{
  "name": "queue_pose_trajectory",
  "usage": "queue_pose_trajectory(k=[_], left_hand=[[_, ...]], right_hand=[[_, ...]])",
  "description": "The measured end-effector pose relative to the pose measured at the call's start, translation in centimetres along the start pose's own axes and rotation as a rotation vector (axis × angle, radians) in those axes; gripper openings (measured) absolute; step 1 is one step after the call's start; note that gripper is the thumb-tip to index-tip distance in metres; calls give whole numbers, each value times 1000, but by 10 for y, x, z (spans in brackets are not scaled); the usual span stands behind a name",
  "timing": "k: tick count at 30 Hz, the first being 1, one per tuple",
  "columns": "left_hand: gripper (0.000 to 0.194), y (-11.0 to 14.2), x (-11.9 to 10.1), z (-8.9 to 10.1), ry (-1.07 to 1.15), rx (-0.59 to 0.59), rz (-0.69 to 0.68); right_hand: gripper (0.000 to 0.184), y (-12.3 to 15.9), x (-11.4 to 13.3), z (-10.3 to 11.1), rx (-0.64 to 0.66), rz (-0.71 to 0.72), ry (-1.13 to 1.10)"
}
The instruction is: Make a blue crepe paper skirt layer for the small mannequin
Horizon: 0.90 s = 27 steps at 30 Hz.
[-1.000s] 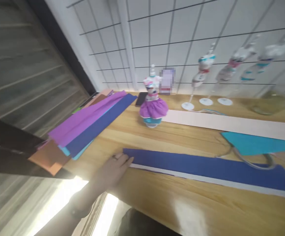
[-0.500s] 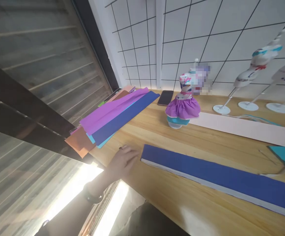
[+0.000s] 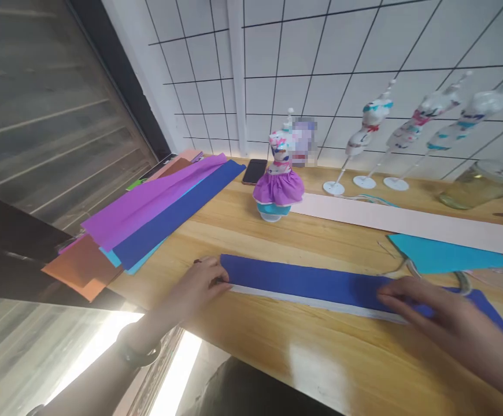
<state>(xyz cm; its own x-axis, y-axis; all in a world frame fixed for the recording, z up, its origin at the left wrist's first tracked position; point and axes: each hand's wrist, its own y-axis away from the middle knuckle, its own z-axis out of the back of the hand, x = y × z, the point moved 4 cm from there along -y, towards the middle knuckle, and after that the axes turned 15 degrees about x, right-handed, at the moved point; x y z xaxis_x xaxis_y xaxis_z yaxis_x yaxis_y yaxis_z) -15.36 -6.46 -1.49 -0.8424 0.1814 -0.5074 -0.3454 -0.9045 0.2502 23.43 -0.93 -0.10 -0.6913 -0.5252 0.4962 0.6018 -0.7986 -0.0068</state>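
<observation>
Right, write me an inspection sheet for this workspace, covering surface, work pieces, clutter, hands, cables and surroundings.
Surface: wooden table, with glare near its front edge.
Work pieces: blue strip lying lengthwise, white band along its near edge.
Clutter: coloured sheets piled at left; phone; purple-skirted dress form; pale pink strip; teal piece; glass jar.
Hands: left hand at the blue strip's left end; right hand over its right part; grip unclear.
Cables: nothing seen; thin cords behind the pink strip.
Surroundings: white wall with dark grid lines.
</observation>
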Motion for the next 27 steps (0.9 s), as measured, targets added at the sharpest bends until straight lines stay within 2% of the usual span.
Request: queue_pose_trajectory(k=[1, 3, 5, 8, 16, 21, 27], left_hand=[[15, 0, 0, 0, -6, 8, -14], [16, 1, 1, -2, -28, 13, -35], [17, 2, 2, -3, -58, -2, -51], [18, 4, 1, -5, -114, -40, -75], [22, 4, 0, -9, -189, 0, -144], [23, 6, 1, -12, -228, -33, -178], [22, 7, 3, -16, -297, -52, -231]], right_hand=[[22, -14, 12, -10, 114, 11, -29], [21, -37, 38, -27, 220, 72, -52], [19, -51, 58, -41, 302, 115, -31], [17, -58, 71, -54, 374, 134, 34], [19, -57, 76, -53, 448, 96, 67], [23, -50, 83, -49, 390, 174, 89], [24, -33, 88, -49, 339, 147, 176]])
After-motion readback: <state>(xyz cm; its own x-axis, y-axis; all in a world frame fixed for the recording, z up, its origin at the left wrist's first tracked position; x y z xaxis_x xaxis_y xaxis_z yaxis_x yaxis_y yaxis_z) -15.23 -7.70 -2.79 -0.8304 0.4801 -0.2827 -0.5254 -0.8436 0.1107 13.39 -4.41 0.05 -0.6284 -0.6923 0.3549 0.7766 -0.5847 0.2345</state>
